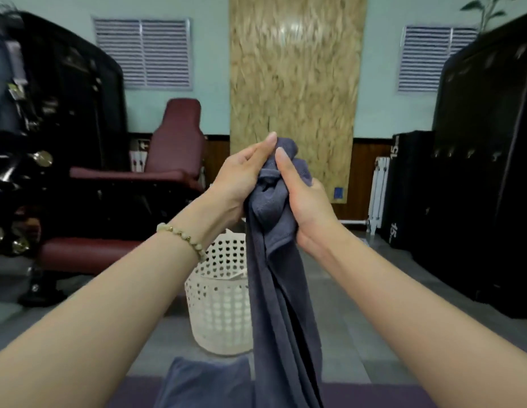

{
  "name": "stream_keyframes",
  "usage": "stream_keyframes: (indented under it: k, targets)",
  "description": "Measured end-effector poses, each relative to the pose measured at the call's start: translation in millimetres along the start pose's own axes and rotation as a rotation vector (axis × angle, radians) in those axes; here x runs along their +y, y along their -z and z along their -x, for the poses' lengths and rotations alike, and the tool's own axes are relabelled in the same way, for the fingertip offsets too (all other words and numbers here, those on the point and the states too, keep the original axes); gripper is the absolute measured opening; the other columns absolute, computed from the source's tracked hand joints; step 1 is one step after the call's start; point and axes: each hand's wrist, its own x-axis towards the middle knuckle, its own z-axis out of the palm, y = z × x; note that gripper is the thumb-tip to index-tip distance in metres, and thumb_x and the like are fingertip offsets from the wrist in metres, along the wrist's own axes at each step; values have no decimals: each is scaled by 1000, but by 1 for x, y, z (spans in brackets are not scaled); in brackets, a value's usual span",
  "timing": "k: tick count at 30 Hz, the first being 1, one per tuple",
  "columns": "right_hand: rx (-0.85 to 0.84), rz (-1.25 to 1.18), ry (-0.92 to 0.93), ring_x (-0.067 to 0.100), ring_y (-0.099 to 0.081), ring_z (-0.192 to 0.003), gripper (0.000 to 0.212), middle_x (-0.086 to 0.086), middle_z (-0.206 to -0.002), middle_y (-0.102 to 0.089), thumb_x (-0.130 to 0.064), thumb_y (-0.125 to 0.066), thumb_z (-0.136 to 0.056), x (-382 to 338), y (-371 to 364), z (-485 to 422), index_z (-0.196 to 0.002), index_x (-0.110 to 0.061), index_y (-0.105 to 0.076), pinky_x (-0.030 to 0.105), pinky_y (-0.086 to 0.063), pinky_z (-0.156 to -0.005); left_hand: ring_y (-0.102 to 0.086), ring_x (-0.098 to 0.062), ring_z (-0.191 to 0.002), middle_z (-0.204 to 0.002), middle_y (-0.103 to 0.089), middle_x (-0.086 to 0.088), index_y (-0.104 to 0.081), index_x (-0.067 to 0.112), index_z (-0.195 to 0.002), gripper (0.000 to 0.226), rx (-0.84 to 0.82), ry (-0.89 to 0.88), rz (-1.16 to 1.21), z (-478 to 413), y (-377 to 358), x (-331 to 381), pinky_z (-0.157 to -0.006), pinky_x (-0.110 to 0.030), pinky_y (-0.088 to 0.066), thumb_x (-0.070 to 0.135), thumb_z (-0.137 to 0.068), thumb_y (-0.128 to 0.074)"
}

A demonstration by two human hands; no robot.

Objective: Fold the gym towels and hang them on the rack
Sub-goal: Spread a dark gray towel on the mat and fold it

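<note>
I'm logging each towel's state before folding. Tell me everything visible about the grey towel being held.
The grey towel is dark blue-grey, soft-looking cloth, not yet folded. The left hand and right hand grip its bunched top in the air; the rest hangs in loose lengthwise folds before the white basket, past the frame's bottom.

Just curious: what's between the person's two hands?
A bunched grey towel, gripped by the left hand and right hand, seen in the head view.

Open floor right of the basket — bench left, black boxes right.
</note>
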Motion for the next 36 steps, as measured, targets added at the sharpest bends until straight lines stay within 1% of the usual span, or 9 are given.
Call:
stream_keyframes:
  k: [7,13,18,22,25,29,32,34,36]
  targets:
    - [-30,-101,237,24,-72,-85,33,10,-90,-73,-39,-74,-79,-81,-82,-29,-91,-10,-66,44,-56,-87,-67,-10,-58,-61,-69,0,-64,10,-84,27,-13,-235,8,-32,2,115,-56,-19,-53,31,-96,-51]
    - [37,-150,278,20,-72,-84,27,9,-87,-73,-36,-74,-80,-75,-68,-28,-87,-12,-66,40,-56,-86,-66,-11,-56,-60,-68,-1,-63,8,-88,23,-70,-197,80,-34,-11,105,-56,-20,-54,29,-95,-55]
    - [196,-8,103,19,-72,-85,39,11,-95,-73,-38,-69,-84,-14,16,-8,-106,-6,-66,34,-58,-81,-65,-6,-57,-64,-70,4,-65,14,-87,20,-119,35,90,-24,-34,2,-55,-16,-51,30,-95,-55]
    - [368,155,-23,13,-70,-80,33,6,-89,-73,-39,-68,-84,35,110,27,-99,-10,-68,29,-57,-79,-68,-7,-63,-71,-73,2,-67,15,-93,22,-229,281,114,0,-77,-99,-56,-17,-52,33,-94,-54]
    - [482,222,-87,19,-71,-84,24,6,-89,-73,-36,-69,-84,61,185,60,-92,-14,-67,33,-56,-82,-69,-9,-63,-74,-73,-1,-66,13,-94,25,-279,443,175,26,-124,-171,-57,-20,-54,35,-94,-54]
    - [594,269,-187,19,-72,-86,23,6,-92,-75,-33,-69,-85,88,284,111,-95,-13,-69,29,-57,-74,-64,-4,-51,-58,-69,4,-64,8,-86,39,-296,613,93,64,-189,-264,-48,-15,-50,42,-96,-48]
    - [660,304,-290,15,-72,-84,27,6,-92,-75,-33,-67,-86,110,359,150,-99,-9,-70,21,-56,-64,-60,-5,-41,-47,-64,4,-60,8,-74,39,-249,760,89,88,-226,-339,-41,-15,-46,35,-98,-47]
    - [709,307,-373,16,-72,-88,31,7,-95,-75,-34,-67,-85,130,408,176,-102,-8,-70,25,-56,-69,-63,-6,-47,-56,-69,1,-63,8,-77,28,-224,862,98,103,-242,-390,-46,-15,-50,28,-96,-54]
    - [742,316,-470,21,-71,-91,34,9,-97,-74,-36,-67,-86,151,452,200,-102,-6,-70,33,-56,-78,-67,-10,-68,-87,-74,-6,-69,8,-90,20,-257,927,53,119,-252,-436,-62,-19,-54,27,-90,-63]
